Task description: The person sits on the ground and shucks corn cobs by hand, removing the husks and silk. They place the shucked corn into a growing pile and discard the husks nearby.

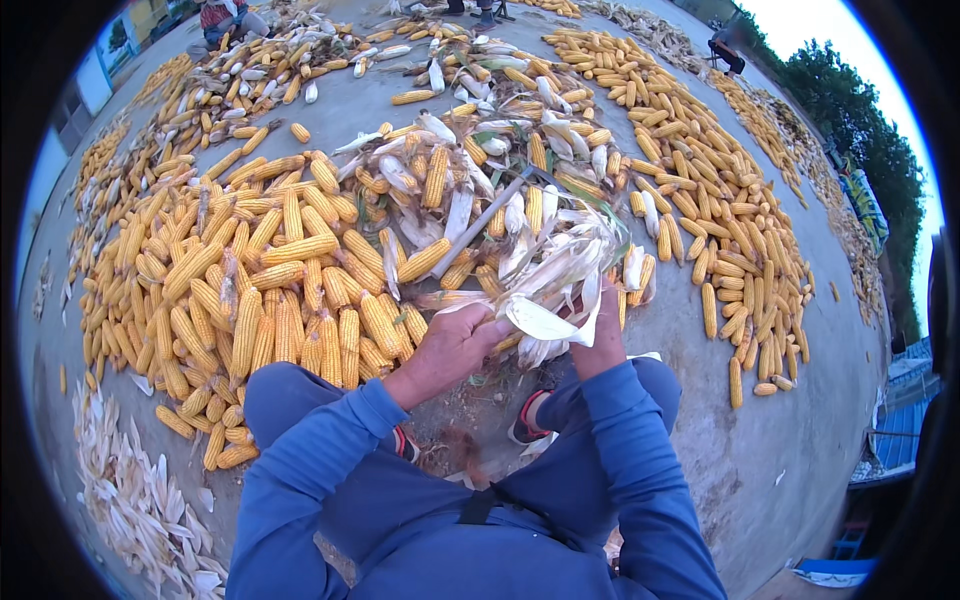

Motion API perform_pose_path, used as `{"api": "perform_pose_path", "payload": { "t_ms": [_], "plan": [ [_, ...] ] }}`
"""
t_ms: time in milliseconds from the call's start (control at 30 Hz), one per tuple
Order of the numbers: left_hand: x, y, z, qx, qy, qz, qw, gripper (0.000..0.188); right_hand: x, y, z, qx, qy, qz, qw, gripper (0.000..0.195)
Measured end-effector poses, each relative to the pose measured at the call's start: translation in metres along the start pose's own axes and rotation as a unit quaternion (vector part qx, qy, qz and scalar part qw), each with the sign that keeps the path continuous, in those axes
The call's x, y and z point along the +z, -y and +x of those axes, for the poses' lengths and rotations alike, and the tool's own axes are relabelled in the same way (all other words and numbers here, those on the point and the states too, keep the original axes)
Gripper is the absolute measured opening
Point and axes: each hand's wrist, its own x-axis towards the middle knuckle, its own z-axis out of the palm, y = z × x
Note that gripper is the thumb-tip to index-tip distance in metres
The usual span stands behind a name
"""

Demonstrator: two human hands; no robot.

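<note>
Pale, dry corn husks [559, 274] fan out between my hands, partly peeled back. My left hand [457, 345] has its thumb and fingers closed on the lower left side of these husks. Behind them on the right is my right hand [600, 330], its fingers largely hidden under the husks. Whether a cob lies inside the bunch cannot be told. Just beyond my hands rests a mixed heap of unhusked and partly husked ears [450, 172], with a grey metal bar [480, 225] lying across it. A large pile of bare yellow corn cobs [300, 251] spreads to the left.
A long band of yellow cobs [739, 247] curves along the right on the concrete ground [795, 450]. Loose husks [142, 502] lie at lower left. One person [225, 22] sits at upper left, another [726, 51] at upper right. Bent knees flank the hands.
</note>
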Motion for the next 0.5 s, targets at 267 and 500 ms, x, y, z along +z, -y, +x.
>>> {"api": "perform_pose_path", "payload": {
  "t_ms": [267, 500],
  "plan": [
    [0.005, 0.009, 0.000, 0.102, -0.020, 0.094, 0.990, 0.026, 0.012, -0.001, -0.024, -0.018, 0.033, -0.133, 0.990, 0.041],
    [0.013, -0.008, -0.002, 0.122, 0.013, 0.096, 0.988, 0.026, 0.015, -0.001, -0.033, -0.008, 0.035, -0.098, 0.994, 0.042]
  ]
}}
